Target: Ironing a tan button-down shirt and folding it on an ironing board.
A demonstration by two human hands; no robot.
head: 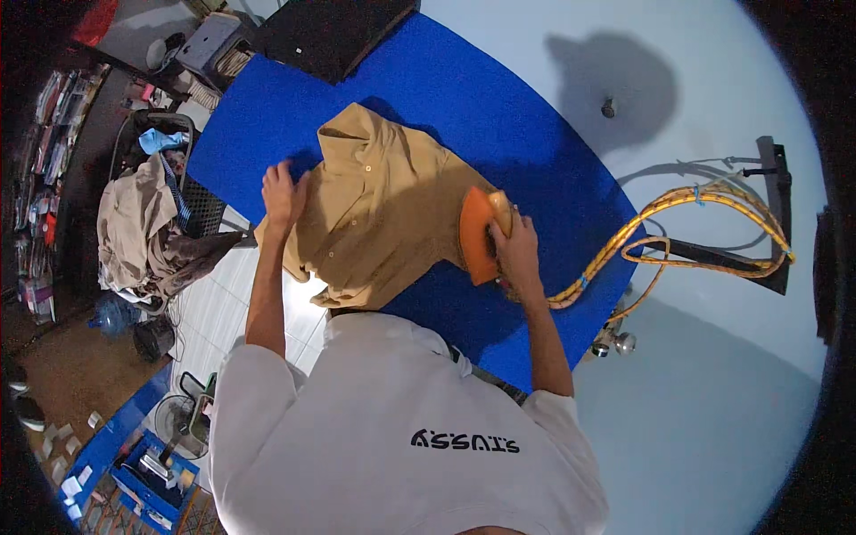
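Observation:
A tan button-up shirt (394, 200) lies spread on a blue-covered ironing table (535, 167), its collar pointing away from me. My right hand (518, 251) grips the handle of an orange iron (477, 234), whose soleplate rests at the sleeve on the right. From the iron's rear a yellow cord bundle (602, 257) runs off to the right. My left hand (283, 194) lies at the shirt's left edge with fingers spread, touching the cloth and holding nothing I can make out. The shirt's lower hem hangs over the table's near edge.
A black bracket (776, 194) on the wall carries the cord. At left, a dark basket (204, 204) is heaped with crumpled clothes (137, 217). A black box (334, 33) sits at the table's far end. Behind me on the left are a fan (177, 421) and a blue crate (154, 478).

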